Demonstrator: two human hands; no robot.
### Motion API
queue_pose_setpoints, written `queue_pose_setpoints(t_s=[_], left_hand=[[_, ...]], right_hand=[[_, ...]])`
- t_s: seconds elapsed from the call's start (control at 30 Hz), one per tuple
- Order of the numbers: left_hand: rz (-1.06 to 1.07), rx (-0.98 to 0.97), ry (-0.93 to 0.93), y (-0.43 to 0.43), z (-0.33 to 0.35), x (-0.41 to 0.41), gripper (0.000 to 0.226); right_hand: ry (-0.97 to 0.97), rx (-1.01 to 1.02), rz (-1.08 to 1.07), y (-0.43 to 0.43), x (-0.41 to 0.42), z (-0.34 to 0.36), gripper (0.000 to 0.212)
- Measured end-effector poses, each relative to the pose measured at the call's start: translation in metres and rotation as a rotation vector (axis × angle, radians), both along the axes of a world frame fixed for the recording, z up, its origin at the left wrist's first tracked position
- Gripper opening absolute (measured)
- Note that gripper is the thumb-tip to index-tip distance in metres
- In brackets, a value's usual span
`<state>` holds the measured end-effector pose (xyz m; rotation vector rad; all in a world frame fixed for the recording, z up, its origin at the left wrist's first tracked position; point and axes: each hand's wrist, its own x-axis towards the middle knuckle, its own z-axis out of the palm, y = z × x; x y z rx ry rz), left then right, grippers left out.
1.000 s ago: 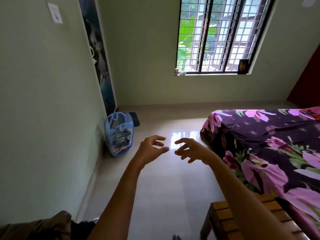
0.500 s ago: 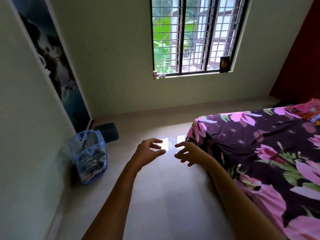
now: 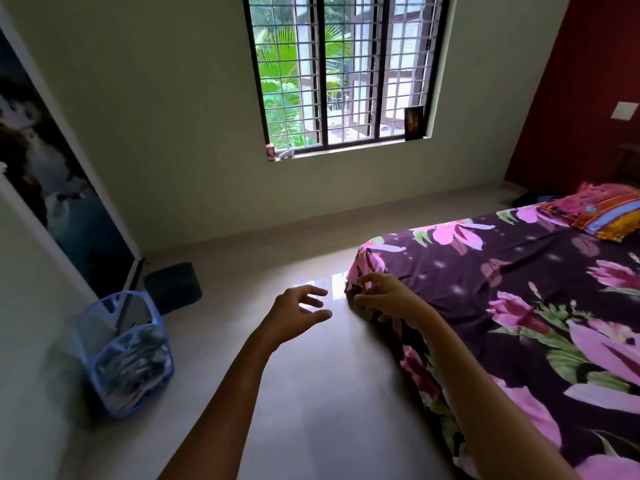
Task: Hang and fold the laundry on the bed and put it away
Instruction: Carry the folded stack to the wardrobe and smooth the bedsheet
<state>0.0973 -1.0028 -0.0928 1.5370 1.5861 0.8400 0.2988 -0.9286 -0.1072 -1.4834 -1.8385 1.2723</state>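
Blue mesh basket by the left wall holds the crumpled laundry, parked on the floor well apart from the bed, probably because nothing has been tipped out for folding yet. Left hand and right hand are both empty, fingers loosely curled, held out as if ready to reach. The right one is at the bed's corner, though I cannot tell whether it touches.

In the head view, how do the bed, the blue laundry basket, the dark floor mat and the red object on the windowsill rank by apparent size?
Largest to smallest:
bed
blue laundry basket
dark floor mat
red object
The red object is also the farthest away.
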Motion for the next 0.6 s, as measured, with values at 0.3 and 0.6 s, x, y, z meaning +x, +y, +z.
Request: queue_pose_setpoints(t_s=[0.3,0.6], left_hand=[[-0.123,0.053,-0.05,0.103,-0.001,-0.008,0.03],[-0.47,0.096,-0.068,0.238,-0.009,-0.007,0.037]], right_hand=[[-0.028,0.002,-0.051,0.064,-0.018,-0.01,0.043],[-0.034,0.008,-0.422,0.12,-0.007,-0.019,0.043]])
